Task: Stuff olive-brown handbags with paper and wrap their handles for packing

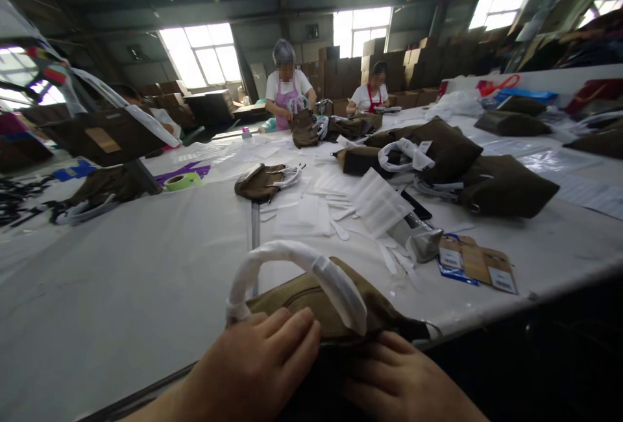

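An olive-brown handbag lies at the near table edge, its handle wrapped in white padding and arching up. My left hand is closed on the bag's near side, fingers together over its edge beside the left foot of the handle. To the right, my right hand grips the near side by the bag's right end, its fingertips partly hidden in dark shadow. Beyond the bag lie white foam sheets and thin white strips. A smaller brown bag sits farther back.
Several brown bags are heaped at right. Cardboard tags lie near a grey pouch and a black phone-like object. Green tape is at left. Two people work across the white table.
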The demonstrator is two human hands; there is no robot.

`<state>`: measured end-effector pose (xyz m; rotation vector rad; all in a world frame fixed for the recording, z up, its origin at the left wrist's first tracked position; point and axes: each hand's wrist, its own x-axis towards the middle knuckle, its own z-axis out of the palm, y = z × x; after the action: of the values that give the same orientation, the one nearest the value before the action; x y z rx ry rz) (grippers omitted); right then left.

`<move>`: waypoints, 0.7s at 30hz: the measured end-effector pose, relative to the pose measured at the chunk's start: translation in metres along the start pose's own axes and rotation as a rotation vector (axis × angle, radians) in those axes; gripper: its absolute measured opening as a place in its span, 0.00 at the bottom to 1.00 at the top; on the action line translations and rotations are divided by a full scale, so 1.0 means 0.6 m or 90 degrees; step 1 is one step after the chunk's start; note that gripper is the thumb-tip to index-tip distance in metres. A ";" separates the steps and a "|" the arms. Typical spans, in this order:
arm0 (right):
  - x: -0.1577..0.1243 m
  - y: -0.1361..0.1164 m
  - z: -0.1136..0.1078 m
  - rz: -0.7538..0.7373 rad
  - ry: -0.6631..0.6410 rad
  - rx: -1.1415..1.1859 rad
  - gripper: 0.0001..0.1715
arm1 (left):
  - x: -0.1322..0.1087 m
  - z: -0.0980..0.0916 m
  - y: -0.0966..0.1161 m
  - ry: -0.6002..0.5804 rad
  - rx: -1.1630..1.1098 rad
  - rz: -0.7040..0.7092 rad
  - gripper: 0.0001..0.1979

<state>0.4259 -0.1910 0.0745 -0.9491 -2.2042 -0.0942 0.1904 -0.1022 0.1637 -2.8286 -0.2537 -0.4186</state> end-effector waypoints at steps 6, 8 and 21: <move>-0.007 -0.012 0.025 0.001 -0.049 -0.066 0.18 | 0.013 0.010 -0.081 -0.001 0.022 -0.193 0.16; 0.016 -0.015 0.009 -0.006 -0.076 -0.085 0.20 | 0.029 0.017 -0.120 -0.065 0.086 -0.293 0.11; 0.082 0.000 -0.038 -0.005 0.018 -0.064 0.12 | 0.078 0.044 -0.053 -0.249 -0.399 -0.261 0.14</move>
<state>0.4164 -0.1687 0.1230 -0.9887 -2.1937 -0.2232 0.2344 -0.0582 0.1614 -3.4578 -0.9404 -0.0011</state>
